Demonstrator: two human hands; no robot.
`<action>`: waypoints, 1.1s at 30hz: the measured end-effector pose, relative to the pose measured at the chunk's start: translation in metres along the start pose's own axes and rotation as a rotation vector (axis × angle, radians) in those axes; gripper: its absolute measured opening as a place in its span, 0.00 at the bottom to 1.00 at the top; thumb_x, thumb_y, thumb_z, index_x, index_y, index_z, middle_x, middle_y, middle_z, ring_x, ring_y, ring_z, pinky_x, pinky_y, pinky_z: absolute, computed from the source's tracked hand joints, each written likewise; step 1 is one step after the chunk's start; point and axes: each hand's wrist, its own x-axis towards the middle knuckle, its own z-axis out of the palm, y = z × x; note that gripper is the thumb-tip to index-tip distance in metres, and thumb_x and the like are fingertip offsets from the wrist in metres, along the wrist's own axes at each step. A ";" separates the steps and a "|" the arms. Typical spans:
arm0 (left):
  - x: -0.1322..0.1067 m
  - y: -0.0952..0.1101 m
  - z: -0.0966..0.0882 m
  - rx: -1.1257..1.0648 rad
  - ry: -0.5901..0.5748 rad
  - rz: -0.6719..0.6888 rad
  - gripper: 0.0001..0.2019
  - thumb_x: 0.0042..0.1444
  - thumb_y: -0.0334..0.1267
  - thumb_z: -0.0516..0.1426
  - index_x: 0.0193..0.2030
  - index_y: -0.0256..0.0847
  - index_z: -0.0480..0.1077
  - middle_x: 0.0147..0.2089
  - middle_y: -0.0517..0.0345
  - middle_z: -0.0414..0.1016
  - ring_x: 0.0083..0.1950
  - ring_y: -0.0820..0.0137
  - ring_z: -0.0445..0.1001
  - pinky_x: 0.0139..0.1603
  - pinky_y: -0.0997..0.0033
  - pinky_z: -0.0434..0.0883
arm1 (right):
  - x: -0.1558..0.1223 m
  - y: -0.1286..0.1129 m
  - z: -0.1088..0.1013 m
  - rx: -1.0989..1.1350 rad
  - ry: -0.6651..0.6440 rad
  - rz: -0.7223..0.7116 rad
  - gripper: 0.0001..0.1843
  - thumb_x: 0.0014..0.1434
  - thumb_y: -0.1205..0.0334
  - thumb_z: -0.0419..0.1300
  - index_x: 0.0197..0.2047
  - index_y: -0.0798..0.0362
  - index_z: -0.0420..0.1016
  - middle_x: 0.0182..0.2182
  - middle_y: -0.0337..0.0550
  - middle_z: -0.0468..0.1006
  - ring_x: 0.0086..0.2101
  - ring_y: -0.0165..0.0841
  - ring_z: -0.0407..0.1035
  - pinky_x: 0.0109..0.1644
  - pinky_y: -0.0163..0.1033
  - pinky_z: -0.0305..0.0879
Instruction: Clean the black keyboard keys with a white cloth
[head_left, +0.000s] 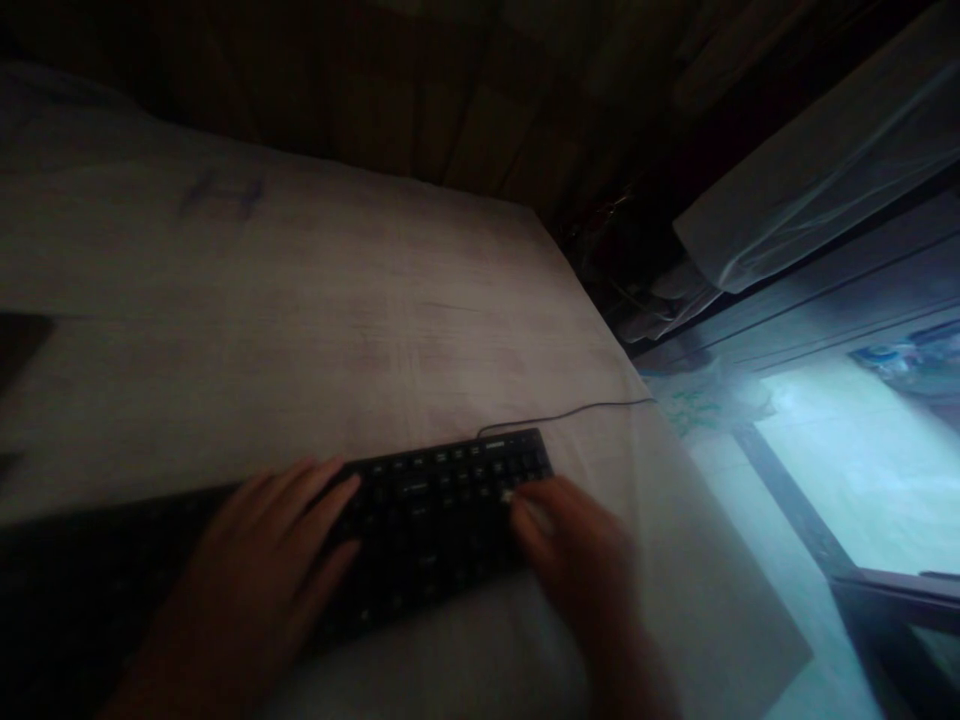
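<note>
A black computer keyboard [435,530] lies at a slant along the near side of the table, its left part dim and blurred. Across its middle rests my left hand [262,560], palm down with the fingers stretched out and apart. At the keyboard's right end is my right hand [577,550], thumb and forefinger pressed together over the number keys. A small pale spot shows at those fingertips, too blurred for me to name. From the keyboard's top edge a thin cable [577,409] runs off to the right.
The keyboard lies on a pale table [420,310] whose right edge drops toward a bright floor [840,450]. A dark object [22,345] sits at the left border. White sheeting [817,180] hangs at the upper right, and a dark wall [375,90] stands behind the table.
</note>
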 end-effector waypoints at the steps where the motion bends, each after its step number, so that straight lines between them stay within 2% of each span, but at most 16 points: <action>1: 0.000 0.000 0.000 0.002 0.003 0.000 0.25 0.67 0.50 0.46 0.59 0.37 0.69 0.58 0.42 0.75 0.56 0.50 0.74 0.58 0.46 0.66 | 0.000 0.001 0.000 -0.002 -0.004 0.009 0.12 0.60 0.65 0.53 0.30 0.52 0.77 0.26 0.42 0.79 0.25 0.35 0.74 0.29 0.37 0.65; 23: -0.001 -0.002 0.004 0.037 0.030 0.048 0.25 0.67 0.50 0.45 0.59 0.35 0.67 0.57 0.40 0.76 0.55 0.50 0.74 0.57 0.46 0.64 | -0.005 0.028 -0.005 -0.082 -0.011 0.199 0.13 0.61 0.59 0.53 0.32 0.49 0.78 0.29 0.41 0.82 0.28 0.36 0.76 0.33 0.39 0.64; 33: -0.002 -0.003 0.006 0.009 0.027 0.033 0.25 0.67 0.51 0.45 0.60 0.37 0.67 0.57 0.41 0.76 0.55 0.50 0.74 0.58 0.46 0.63 | -0.004 0.031 -0.008 -0.052 -0.035 0.274 0.14 0.60 0.57 0.53 0.32 0.49 0.79 0.30 0.42 0.82 0.29 0.37 0.76 0.34 0.40 0.64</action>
